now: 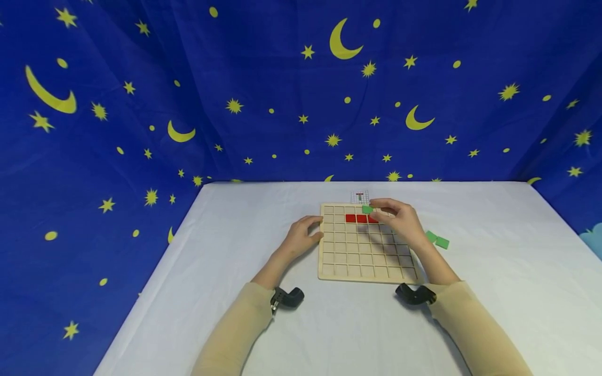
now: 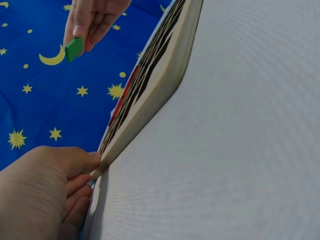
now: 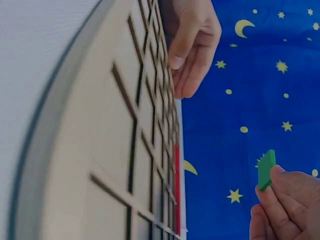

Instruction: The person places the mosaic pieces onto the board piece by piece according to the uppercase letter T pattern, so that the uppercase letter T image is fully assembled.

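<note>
A pale wooden grid board (image 1: 343, 258) lies on the table, with several red square tiles (image 1: 361, 218) in a row near its far side. Above that row, my right hand (image 1: 400, 222) pinches a green square tile (image 1: 367, 209) between thumb and fingers. The right wrist view shows this green tile (image 3: 266, 170) raised off the grid, tilted. At the board's left edge rests my left hand (image 1: 301, 237), its thumb and fingertips touching the wood. In the left wrist view the thumb (image 2: 82, 161) meets the board's side. The right hand partly covers the board's far right corner.
Two loose green tiles (image 1: 442, 242) lie to the right of the board. Just behind the board is a small printed grid card (image 1: 360, 196) with red and green marks. A blue curtain (image 1: 282, 78) with moons and stars hangs behind the white table (image 1: 348, 329).
</note>
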### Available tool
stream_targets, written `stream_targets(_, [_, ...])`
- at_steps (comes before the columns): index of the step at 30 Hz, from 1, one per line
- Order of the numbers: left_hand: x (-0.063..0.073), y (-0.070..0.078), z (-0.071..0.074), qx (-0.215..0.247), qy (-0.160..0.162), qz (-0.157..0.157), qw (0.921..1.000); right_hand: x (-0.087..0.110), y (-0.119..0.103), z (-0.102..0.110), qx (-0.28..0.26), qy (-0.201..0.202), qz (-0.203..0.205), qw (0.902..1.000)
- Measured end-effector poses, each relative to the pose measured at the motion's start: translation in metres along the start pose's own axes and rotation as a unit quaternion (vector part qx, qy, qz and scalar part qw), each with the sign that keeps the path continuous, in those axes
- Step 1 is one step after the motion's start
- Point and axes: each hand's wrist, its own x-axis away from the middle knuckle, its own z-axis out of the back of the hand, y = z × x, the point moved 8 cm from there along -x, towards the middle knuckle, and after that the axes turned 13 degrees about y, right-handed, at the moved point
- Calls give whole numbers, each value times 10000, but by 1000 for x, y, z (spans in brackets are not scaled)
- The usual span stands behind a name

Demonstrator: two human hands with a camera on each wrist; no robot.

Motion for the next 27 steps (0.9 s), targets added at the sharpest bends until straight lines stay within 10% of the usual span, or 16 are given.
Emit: stream_targets(27, [1, 0, 0, -39, 4, 20, 10000, 5, 40, -17, 227, -252, -105, 9994])
